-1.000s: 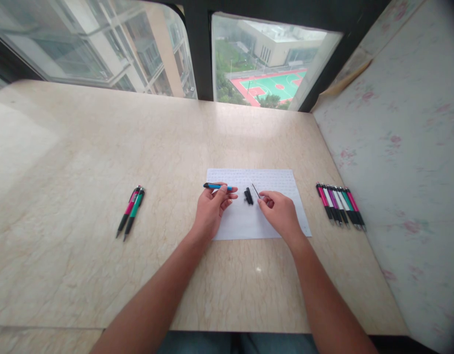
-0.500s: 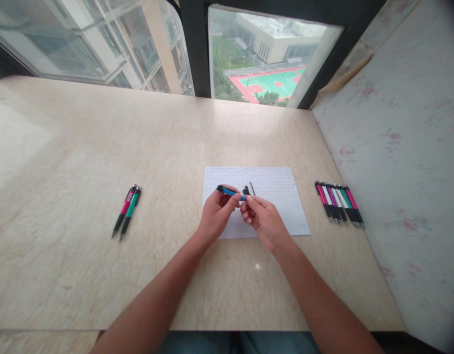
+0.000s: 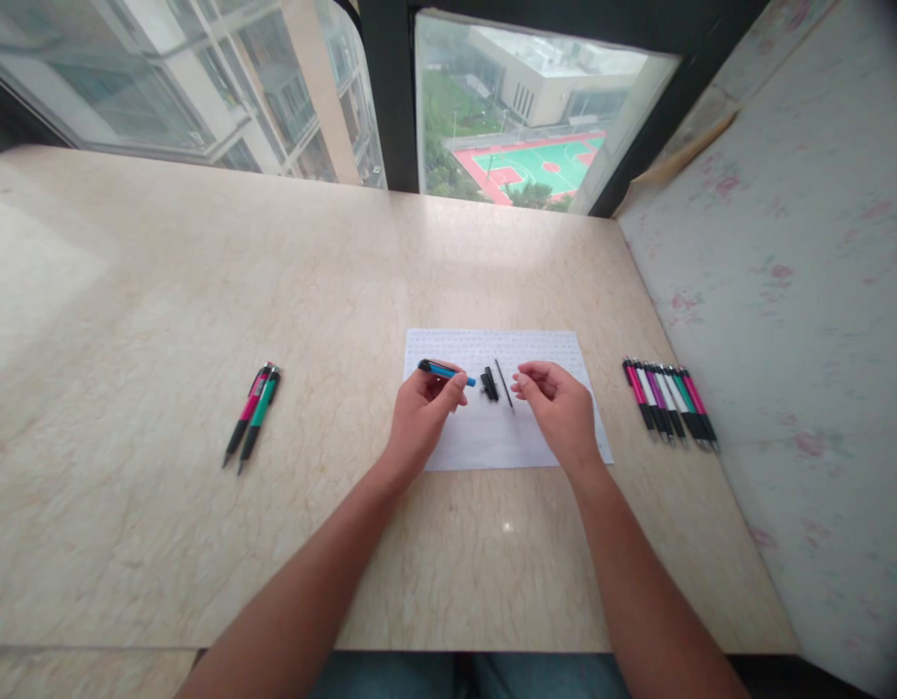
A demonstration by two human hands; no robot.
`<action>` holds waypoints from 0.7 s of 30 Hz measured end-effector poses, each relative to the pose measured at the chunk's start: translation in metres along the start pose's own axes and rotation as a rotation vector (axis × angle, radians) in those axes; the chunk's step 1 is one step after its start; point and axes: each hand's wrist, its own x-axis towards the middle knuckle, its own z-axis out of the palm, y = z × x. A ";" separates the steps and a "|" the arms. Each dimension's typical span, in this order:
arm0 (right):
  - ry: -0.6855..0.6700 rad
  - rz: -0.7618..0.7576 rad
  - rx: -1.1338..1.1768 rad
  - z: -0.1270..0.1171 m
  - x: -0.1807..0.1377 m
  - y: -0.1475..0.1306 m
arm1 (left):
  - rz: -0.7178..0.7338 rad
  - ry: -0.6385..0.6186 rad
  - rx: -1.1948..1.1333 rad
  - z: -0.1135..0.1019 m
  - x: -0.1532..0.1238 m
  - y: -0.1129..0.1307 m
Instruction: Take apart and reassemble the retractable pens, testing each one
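- Toward the left edge of the bench [image 3: 164, 544], a pink pen [image 3: 249, 413] and a green pen [image 3: 260, 417] are laid side by side, tips pointed at the near edge, well apart from the hands.
- By the left hand [image 3: 419, 417], above the left part of the paper sheet [image 3: 484, 449], a blue pen barrel [image 3: 437, 368] is gripped between thumb and fingers; its long axis is set roughly along the sheet's far edge, with the right end dipped slightly toward the near edge.
- Just beyond that right end, near the middle of the sheet, small black pen parts [image 3: 489, 384] are left lying, apart from both hands.
- Immediately right of them, a thin dark rod [image 3: 505, 385] is laid on the sheet, its long axis run from the far edge toward the near edge, the near end slanted rightward, so crosswise to the barrel.
- The rod is placed just left of the fingers of the right hand [image 3: 561, 413], which is the nearer hand; these are loosely curled, and whether anything small is pinched cannot be told.
- Near the bench's right edge, a row of pens [image 3: 671, 403] is lined up beside the wall [image 3: 805, 340].
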 end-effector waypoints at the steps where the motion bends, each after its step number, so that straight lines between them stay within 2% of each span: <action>1: 0.023 -0.055 -0.128 -0.005 0.003 0.002 | -0.012 0.005 -0.012 -0.001 0.002 -0.001; 4: 0.012 -0.218 -0.444 -0.013 0.009 0.007 | -0.041 0.004 -0.052 -0.003 0.005 -0.006; 7: -0.036 -0.294 -0.591 -0.011 0.008 0.009 | -0.051 0.011 -0.074 -0.004 0.006 -0.008; 21: -0.080 -0.278 -0.631 -0.007 0.009 0.015 | -0.064 0.008 -0.123 -0.005 0.007 -0.011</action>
